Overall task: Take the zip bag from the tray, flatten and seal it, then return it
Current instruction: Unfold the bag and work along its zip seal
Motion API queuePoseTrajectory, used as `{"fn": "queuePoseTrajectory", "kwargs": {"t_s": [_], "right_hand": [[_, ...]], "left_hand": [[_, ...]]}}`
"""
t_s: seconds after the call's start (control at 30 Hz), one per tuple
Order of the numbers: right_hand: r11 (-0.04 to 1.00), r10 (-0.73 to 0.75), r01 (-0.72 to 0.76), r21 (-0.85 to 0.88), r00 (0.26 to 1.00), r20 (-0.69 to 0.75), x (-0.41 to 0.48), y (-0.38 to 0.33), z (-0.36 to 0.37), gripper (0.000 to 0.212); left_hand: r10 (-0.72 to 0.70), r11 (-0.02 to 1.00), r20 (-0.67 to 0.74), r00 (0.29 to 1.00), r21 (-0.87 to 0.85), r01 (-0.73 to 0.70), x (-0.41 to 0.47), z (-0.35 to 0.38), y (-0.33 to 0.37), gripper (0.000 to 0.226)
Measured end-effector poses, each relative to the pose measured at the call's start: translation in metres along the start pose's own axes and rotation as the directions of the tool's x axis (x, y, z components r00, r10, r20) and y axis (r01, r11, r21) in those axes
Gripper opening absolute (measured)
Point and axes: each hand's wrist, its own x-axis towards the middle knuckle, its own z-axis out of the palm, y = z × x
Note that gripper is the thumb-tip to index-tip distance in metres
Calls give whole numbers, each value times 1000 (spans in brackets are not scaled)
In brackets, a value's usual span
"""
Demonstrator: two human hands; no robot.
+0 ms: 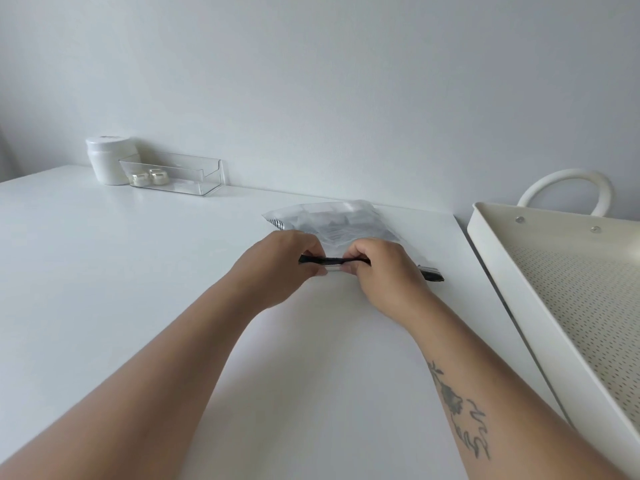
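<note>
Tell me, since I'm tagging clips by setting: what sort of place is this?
Probably a home or small studio desk: a plain white table against a bare wall, a white jar beside a clear organiser, and a perforated tray.

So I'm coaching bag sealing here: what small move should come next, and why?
Probably slide the right hand along the black zip strip toward its free end. Both hands, left hand included, pinch the middle, and that end sticks out unpressed while the zip bag lies on the table.

Looks like a room in someone's home, pretty minimal: a plain white counter (138, 271) pushed against a bare white wall (311, 81), a white jar (108, 160) and a clear acrylic organizer (180, 174) at the back, and a cream perforated tray (491, 233) with a loop handle.
</note>
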Motion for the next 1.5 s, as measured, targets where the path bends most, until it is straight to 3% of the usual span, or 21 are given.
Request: {"fn": "queuePoseTrajectory", "kwargs": {"t_s": [0.23, 0.47, 0.7, 0.83, 1.03, 1.17, 1.33, 1.5], "right_hand": [[995, -67, 59, 85, 993, 94, -2, -6, 2, 4], [995, -3, 7, 101, 999, -39, 3, 2, -1, 10], [992, -57, 48, 119, 995, 79, -3, 2, -2, 5], [989, -125, 123, 77, 992, 11, -2, -4, 2, 10], [990, -125, 126, 67, 992, -17, 0, -3, 3, 10], [986, -114, 115, 124, 993, -15, 0, -4, 3, 6], [989, -88, 86, 119, 996, 19, -2, -1, 5, 5], [989, -47, 47, 142, 999, -2, -1, 9, 2, 6]], "left_hand": [[26, 994, -57, 998, 108, -20, 0, 10, 5, 9], [-40, 994, -69, 997, -108, 32, -1, 1, -5, 10], [-126, 982, -83, 989, -153, 112, 2, 2, -12, 17], [-114, 982, -49, 992, -158, 105, 2, 3, -15, 13], [21, 990, -103, 994, -136, -35, 0, 7, -3, 12], [0, 997, -128, 992, -78, -10, 1, 8, 1, 14], [-103, 972, -42, 994, -217, 91, 1, 3, -8, 14], [-84, 981, -41, 996, -176, 76, 0, 2, -12, 12]]}}
